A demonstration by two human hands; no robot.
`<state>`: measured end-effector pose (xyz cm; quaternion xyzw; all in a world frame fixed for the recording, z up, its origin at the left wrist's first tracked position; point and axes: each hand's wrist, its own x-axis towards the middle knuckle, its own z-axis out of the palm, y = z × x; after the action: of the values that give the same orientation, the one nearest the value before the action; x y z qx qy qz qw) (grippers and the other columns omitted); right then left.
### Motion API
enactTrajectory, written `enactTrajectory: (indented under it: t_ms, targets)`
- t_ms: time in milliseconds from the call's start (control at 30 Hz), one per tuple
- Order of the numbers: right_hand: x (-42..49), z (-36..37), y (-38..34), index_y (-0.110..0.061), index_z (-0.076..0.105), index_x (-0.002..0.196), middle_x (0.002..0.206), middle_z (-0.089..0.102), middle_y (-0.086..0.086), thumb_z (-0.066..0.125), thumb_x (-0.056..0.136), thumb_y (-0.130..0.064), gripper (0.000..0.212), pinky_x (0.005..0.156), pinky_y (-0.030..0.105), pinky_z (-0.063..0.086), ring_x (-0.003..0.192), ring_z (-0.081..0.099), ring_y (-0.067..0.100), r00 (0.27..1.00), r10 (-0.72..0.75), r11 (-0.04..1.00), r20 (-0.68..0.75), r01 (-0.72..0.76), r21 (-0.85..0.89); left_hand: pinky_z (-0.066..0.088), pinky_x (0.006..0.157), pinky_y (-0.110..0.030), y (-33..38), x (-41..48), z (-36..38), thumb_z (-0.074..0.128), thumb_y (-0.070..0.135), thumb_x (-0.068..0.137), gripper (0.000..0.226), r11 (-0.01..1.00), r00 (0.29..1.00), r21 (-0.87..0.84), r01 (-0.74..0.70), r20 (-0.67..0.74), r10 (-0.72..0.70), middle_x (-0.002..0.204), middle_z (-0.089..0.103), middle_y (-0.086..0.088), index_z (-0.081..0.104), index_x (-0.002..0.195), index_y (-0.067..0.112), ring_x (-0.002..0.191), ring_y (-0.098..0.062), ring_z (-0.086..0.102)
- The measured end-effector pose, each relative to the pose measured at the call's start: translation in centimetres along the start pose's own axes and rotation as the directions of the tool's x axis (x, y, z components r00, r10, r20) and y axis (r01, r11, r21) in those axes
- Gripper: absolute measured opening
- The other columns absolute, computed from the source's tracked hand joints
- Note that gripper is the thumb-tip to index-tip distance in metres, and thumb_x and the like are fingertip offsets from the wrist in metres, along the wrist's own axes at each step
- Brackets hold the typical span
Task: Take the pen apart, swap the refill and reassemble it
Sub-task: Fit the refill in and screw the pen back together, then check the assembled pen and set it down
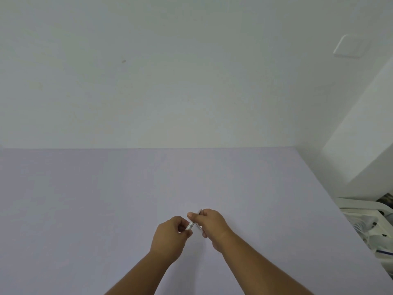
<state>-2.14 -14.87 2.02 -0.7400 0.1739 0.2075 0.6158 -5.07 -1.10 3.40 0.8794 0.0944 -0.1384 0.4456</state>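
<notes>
A slim pen with a clear, silvery barrel runs diagonally between my two hands above the lilac table. My left hand pinches its near, lower end between thumb and fingers. My right hand grips the far, upper part, and the tip pokes out just beyond its fingers. Most of the pen is hidden inside the two grips. I cannot tell whether the pen is in one piece or in parts.
A white wall rises behind the table's far edge. The table's right edge runs diagonally; beyond it stands a white rack with white items and cables. A white box-shaped block stands at the far right.
</notes>
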Motion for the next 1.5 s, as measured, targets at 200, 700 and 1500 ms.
enactTrajectory:
  t_ms: [200, 700, 1500]
  targets:
    - [0.7, -1.7, -0.9, -0.018, 0.068, 0.082, 0.086, 0.064, -0.001, 0.055, 0.09, -0.041, 0.028, 0.066, 0.029, 0.045, 0.066, 0.051, 0.013, 0.992, 0.025, 0.999, -0.128, -0.022, 0.024, 0.049, 0.054, -0.022, -0.3, 0.2, -0.2, 0.068, 0.014, 0.081, 0.01, 0.989, 0.997, -0.123, 0.082, 0.02, -0.08, 0.072, 0.068, 0.004, 0.065, 0.075, 0.021, 0.059, -0.011, 0.062]
    - [5.1, 0.8, 4.2, -0.01, 0.056, 0.109, 0.113, 0.063, 0.009, 0.041, 0.096, -0.018, 0.021, 0.082, 0.035, 0.047, 0.106, 0.056, 0.026, 0.969, -0.249, 0.372, 0.004, 0.099, -0.923, 0.059, 0.07, -0.036, -2.7, 1.1, -0.7, 0.069, 0.01, 0.084, 0.013, 0.87, 0.963, -0.414, 0.267, 0.143, -0.228, 0.083, 0.069, -0.007, 0.071, 0.097, 0.011, 0.066, -0.02, 0.065]
    - [4.2, 1.9, 5.1, -0.011, 0.062, 0.106, 0.108, 0.064, 0.008, 0.051, 0.088, -0.039, 0.036, 0.086, 0.037, 0.05, 0.102, 0.058, 0.025, 0.969, -0.232, 0.518, 0.089, 0.2, -0.831, 0.058, 0.063, -0.033, -3.7, 1.1, -1.0, 0.072, 0.008, 0.082, 0.007, 0.857, 0.958, -0.429, 0.286, 0.139, -0.251, 0.077, 0.068, -0.007, 0.071, 0.088, 0.01, 0.06, -0.02, 0.063]
